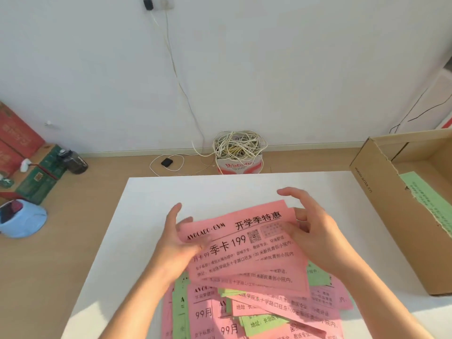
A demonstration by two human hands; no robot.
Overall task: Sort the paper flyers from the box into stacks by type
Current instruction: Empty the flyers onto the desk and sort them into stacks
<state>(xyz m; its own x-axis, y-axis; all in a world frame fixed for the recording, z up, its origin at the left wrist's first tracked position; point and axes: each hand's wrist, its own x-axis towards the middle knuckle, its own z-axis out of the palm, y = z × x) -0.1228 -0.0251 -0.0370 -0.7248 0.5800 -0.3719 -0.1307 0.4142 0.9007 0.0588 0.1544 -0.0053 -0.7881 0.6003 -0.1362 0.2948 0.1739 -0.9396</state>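
White table (220,192) fills the middle of the view, pale wall behind, wooden floor all round. Both hands are up over it with a fanned sheaf of pink flyers (244,255) between them, printed side up. The left hand (178,241) pinches the sheaf's 9 o'clock edge, thumb on top and fingers underneath. The right hand (315,238) grips the 3 o'clock edge, thumb pressed on the printed face, index finger arched clear above the far corner. Below the sheaf, at the table's 6 o'clock, lies a loose pile (259,311) of pink and green flyers, overlapping at all angles. Over at 3 o'clock the cardboard box (381,204) sits open on the table with a green flyer (430,199) lying inside. On the floor at 12 o'clock, a tangled coil of cable (238,145) sits against the wall; at 9 o'clock, red and green cartons (36,174) and a blue container (24,221).
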